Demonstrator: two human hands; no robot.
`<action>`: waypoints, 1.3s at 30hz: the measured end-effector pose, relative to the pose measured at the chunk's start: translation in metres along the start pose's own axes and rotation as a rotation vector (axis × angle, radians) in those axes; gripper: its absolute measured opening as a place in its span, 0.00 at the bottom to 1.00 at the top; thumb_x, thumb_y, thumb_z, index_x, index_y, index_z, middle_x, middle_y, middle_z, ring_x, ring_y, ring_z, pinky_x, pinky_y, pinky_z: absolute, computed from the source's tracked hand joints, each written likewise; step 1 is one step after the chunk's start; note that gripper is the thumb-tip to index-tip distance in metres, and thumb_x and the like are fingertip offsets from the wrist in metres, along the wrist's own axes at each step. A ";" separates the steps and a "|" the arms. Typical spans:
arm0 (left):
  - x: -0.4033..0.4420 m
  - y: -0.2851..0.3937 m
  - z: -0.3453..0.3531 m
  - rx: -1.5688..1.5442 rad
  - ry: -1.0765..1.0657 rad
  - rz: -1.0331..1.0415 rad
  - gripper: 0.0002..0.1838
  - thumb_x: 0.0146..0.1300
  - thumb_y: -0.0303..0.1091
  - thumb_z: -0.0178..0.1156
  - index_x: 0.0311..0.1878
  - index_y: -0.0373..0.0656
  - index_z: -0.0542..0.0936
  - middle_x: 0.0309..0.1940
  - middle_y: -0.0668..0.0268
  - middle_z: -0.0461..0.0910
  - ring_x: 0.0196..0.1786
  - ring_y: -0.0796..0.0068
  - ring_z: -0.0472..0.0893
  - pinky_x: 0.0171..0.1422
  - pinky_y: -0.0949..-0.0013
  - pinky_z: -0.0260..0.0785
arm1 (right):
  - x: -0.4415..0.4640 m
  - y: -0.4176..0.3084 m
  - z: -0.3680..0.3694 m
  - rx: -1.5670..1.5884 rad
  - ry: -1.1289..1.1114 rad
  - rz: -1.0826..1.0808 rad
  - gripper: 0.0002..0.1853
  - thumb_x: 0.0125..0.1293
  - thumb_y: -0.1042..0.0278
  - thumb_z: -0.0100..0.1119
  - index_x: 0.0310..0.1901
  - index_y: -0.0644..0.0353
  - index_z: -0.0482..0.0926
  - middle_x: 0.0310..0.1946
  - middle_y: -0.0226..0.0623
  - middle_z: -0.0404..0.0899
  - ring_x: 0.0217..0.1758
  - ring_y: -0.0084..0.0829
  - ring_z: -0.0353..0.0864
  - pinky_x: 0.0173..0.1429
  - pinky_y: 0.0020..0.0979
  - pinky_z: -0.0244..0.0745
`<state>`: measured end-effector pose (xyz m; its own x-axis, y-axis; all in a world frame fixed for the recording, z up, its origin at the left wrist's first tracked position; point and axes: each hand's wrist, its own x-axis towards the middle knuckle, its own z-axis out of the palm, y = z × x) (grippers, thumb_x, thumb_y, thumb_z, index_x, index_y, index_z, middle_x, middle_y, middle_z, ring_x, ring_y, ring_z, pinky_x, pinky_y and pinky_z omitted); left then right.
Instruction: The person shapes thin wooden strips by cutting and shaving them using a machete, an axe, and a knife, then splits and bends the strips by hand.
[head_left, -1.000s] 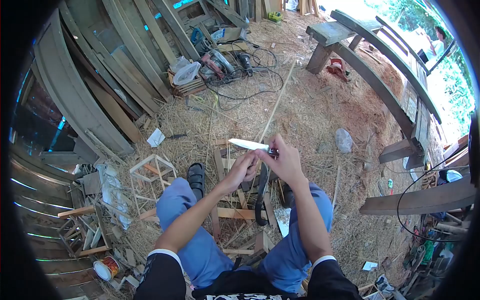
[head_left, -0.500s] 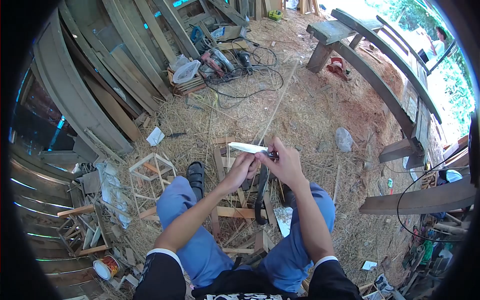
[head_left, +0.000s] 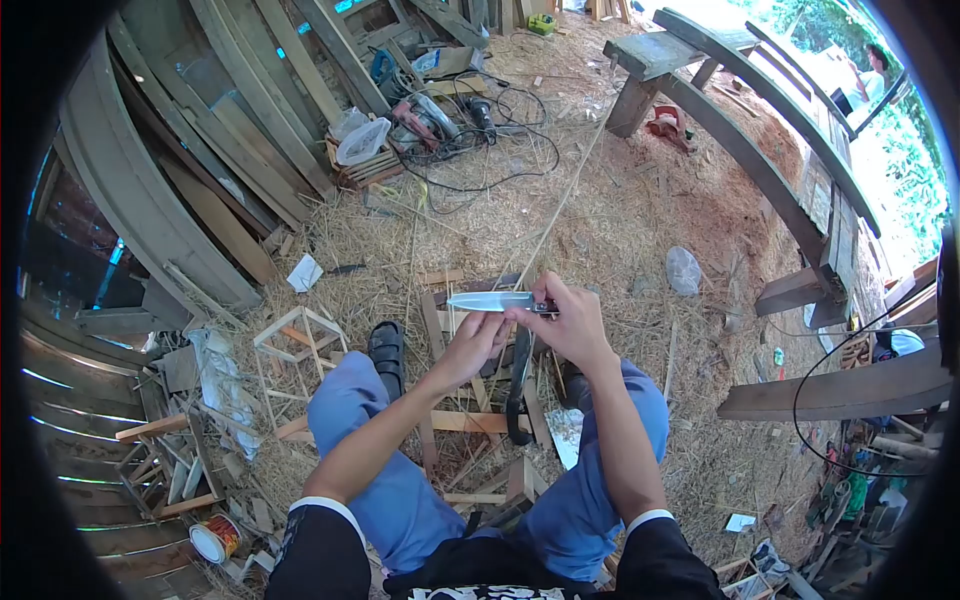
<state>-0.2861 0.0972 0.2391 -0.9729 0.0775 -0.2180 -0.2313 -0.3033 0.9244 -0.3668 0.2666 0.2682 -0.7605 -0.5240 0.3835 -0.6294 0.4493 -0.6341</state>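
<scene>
My right hand [head_left: 570, 322] is closed around the dark handle of a knife [head_left: 490, 301], whose blade points left. My left hand [head_left: 474, 347] is closed just below the blade, fingertips close to my right thumb. A long thin pale strip [head_left: 566, 200] reaches from my hands toward the bench at upper right, passing at the blade. Its near end is hidden by the fingers; my left hand appears to pinch it there. Beneath my hands, a dark curved bar [head_left: 518, 385] lies over a low wooden frame [head_left: 470, 423] between my legs.
Straw and shavings cover the ground. A small slatted frame [head_left: 300, 345] stands left of my knee. Power tools [head_left: 420, 122] and tangled cables lie ahead. A wooden bench [head_left: 650, 55] with curved beams fills the upper right; another person [head_left: 872, 75] is beyond it. A beam [head_left: 840, 388] juts in at right.
The knife blade has turned slightly and shows its flat side more. My view has shifted a little. Both hands stay close together in nearly the same place.
</scene>
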 end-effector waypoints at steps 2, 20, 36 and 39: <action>0.001 0.001 0.000 -0.013 0.002 -0.030 0.13 0.83 0.41 0.42 0.42 0.45 0.70 0.24 0.77 0.59 0.21 0.85 0.54 0.25 0.74 0.46 | 0.002 -0.004 -0.004 -0.023 0.024 -0.016 0.27 0.57 0.42 0.75 0.35 0.56 0.73 0.21 0.35 0.78 0.24 0.38 0.83 0.28 0.35 0.73; 0.004 0.000 -0.010 0.094 -0.165 0.098 0.17 0.83 0.49 0.43 0.54 0.45 0.71 0.25 0.77 0.57 0.22 0.86 0.53 0.25 0.77 0.49 | 0.002 -0.005 -0.012 -0.054 0.189 -0.001 0.30 0.49 0.41 0.80 0.29 0.55 0.70 0.16 0.30 0.72 0.17 0.30 0.75 0.25 0.31 0.69; -0.021 -0.005 -0.032 -0.009 -0.109 -0.025 0.15 0.84 0.44 0.44 0.52 0.43 0.74 0.22 0.79 0.56 0.20 0.89 0.53 0.23 0.79 0.46 | -0.005 0.028 -0.042 -0.135 0.494 0.306 0.20 0.65 0.58 0.74 0.39 0.59 0.70 0.22 0.30 0.73 0.24 0.20 0.70 0.28 0.28 0.64; -0.011 0.009 -0.025 0.024 -0.006 0.025 0.15 0.83 0.43 0.45 0.54 0.44 0.75 0.22 0.80 0.56 0.21 0.90 0.53 0.24 0.79 0.45 | 0.001 0.011 -0.029 -0.080 0.338 0.290 0.21 0.63 0.57 0.75 0.45 0.61 0.74 0.29 0.38 0.81 0.30 0.33 0.81 0.35 0.34 0.74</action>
<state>-0.2778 0.0700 0.2422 -0.9784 0.0760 -0.1924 -0.2061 -0.2822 0.9370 -0.3796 0.2917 0.2808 -0.9082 -0.1083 0.4044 -0.3831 0.6044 -0.6985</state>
